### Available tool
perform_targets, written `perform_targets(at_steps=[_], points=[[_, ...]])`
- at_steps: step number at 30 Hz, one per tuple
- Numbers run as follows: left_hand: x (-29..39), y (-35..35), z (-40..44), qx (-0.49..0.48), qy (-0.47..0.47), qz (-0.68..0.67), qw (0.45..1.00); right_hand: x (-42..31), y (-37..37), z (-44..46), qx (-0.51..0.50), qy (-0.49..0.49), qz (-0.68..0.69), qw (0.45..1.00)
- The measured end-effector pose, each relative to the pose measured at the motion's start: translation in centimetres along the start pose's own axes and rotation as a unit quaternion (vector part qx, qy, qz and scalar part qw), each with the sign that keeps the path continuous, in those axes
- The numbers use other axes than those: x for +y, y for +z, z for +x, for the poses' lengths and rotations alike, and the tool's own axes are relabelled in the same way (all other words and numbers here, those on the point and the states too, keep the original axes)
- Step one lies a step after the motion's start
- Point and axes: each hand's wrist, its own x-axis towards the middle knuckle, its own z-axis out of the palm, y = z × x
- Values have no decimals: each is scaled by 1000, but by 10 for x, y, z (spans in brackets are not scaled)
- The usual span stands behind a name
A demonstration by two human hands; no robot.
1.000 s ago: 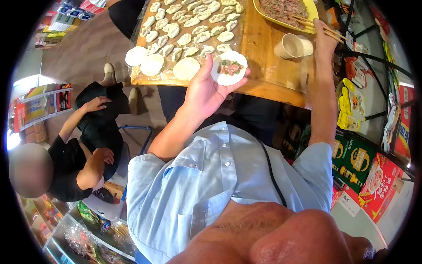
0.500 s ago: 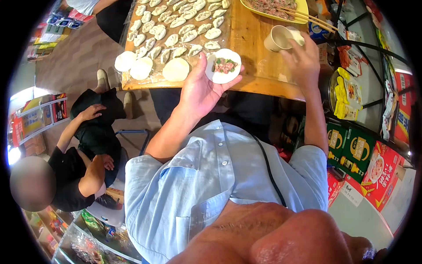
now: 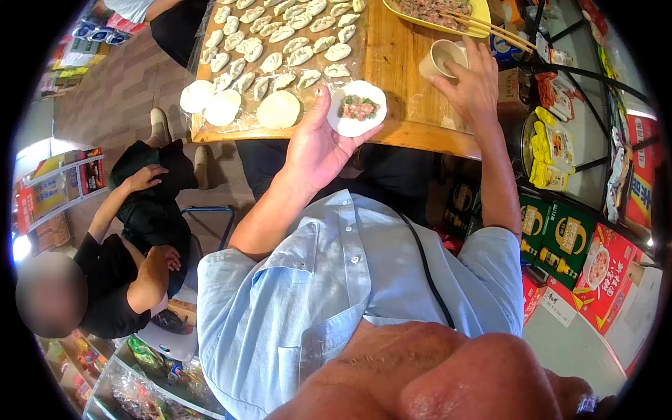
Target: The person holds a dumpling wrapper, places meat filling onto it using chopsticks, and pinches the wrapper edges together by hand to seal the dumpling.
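My left hand [image 3: 313,150] is turned palm up, its fingers under a round dumpling wrapper [image 3: 339,124] and its thumb raised beside it. A small mound of meat filling with green bits [image 3: 359,108] sits in the wrapper's middle. My right hand [image 3: 472,87] is at a paper cup [image 3: 431,68] standing on the wooden table [image 3: 399,91]. One fingertip dips inside the cup's rim; the other fingers are spread around it. What the cup holds is hidden. Left of my left hand lie flat wrappers [image 3: 278,110], with rows of folded dumplings [image 3: 299,56] beyond.
A yellow dish [image 3: 481,10] of meat filling, with chopsticks [image 3: 500,35] across it, stands at the far right of the table. Shelves with yellow packets [image 3: 549,150] and boxes line the right. A seated person [image 3: 115,273] is at the left.
My right hand has shifted left and now has a fingertip inside the cup. My left hand still holds the filled wrapper in nearly the same place.
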Motion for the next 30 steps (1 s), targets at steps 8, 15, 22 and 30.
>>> perform_targets(at_steps=[8,15,22,30], points=[[2,2,-2,-6,-2,-6,1000,-2,-2,2,-3,0,2,1000],[2,0,-3,-5,12,13,1000,-5,-10,3,24,4,37,999],[2,3,-1,-4,6,20,1000,-52,-46,-2,81,-45,131,987],[0,0,0,-14,2,22,1000,-106,-58,3,43,-132,207,969]])
